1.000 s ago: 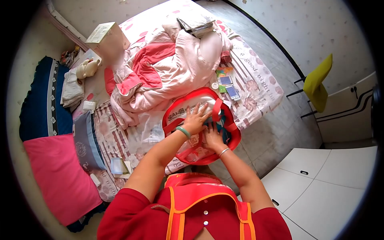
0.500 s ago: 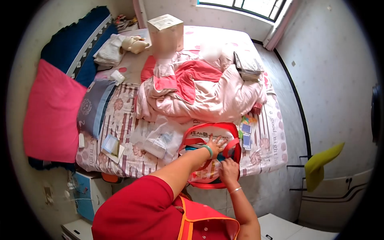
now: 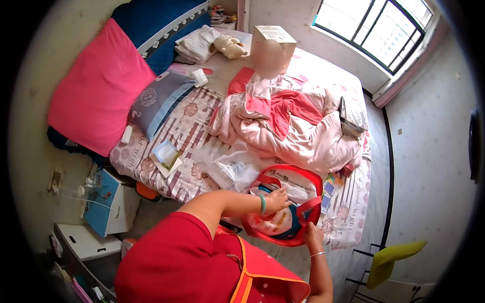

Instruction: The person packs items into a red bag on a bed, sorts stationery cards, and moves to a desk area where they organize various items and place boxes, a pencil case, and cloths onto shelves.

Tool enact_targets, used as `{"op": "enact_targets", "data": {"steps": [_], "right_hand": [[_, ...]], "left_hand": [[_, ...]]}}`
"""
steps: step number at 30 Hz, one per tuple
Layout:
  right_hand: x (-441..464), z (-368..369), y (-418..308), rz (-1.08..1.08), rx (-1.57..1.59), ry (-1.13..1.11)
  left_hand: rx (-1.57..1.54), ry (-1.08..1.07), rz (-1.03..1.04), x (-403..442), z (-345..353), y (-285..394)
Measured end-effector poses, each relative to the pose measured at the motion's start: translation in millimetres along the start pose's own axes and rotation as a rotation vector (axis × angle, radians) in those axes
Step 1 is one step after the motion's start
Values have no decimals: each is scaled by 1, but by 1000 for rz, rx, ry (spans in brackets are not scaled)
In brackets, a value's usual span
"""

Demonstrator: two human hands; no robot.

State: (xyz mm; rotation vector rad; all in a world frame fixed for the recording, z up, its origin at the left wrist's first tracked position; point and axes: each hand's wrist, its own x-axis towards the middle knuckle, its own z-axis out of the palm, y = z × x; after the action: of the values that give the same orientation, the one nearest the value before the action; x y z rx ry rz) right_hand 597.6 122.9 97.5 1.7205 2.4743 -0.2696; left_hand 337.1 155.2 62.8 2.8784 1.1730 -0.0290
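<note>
The red bag (image 3: 257, 235) sat at the near edge of the bed (image 3: 348, 222), right of its middle, its near side seeming to overhang the edge. Mouth faced up and stood wide open; lettering ran across the far inner side. Long axis: uncertain; from above the outline looked nearly as broad as deep.

State of work: a dark teal cloth (image 3: 292, 233) and a printed wrapper (image 3: 275, 222) lay inside. The mouth was not closed and the two handles, including the right handle (image 3: 307, 205), were not brought together. How full the bag was could not be judged.

Left hand (image 3: 277, 201): held nothing that could be seen; fingers extended, palm down, over the contents. Whether it pressed on them could not be told. Right hand (image 3: 313, 236): fingers curled at the right near rim, apparently gripping the bag's edge.

Around the bag: a clear plastic bag (image 3: 235, 169) lay just beside it on the far left; blue packs (image 3: 327, 194) lay just to the right. Beyond, a rumpled pink quilt (image 3: 303, 139) spread across the bed, with a cardboard box (image 3: 287, 50) on its far side. Farther left lay a grey pillow (image 3: 156, 101).
</note>
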Motion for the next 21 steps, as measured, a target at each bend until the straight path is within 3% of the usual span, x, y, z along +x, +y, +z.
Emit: {"op": "enact_targets", "data": {"steps": [3,5,8,9,11,12,15,19,21], "right_hand": [[-4,-28,-17,98,246,71],[-4,-30,-15,63,289,131],[-4,-47,-22,146,639,40],[-4,-52,-25,143,629,25],[-5,-72,-39,155,1122,-136],[-9,-94,-56,130,1198,-117],[-9,-120,-70,161,1274,85],[1,-125,-77,168,1317,197],[13,-113,-66,90,1029,141]], "left_hand": [[93,-120,-10,-22,-25,-29],[305,42,-56,-36,-24,-42],[276,75,-120,-47,-6,-57],[261,75,-130,-50,-4,-55],[6,321,-165,-55,0,-46],[-163,466,-180,-56,-13,-33],[-497,618,-227,-56,-78,8],[-598,799,-379,-57,-101,12],[-604,724,-229,-66,-104,4]]}}
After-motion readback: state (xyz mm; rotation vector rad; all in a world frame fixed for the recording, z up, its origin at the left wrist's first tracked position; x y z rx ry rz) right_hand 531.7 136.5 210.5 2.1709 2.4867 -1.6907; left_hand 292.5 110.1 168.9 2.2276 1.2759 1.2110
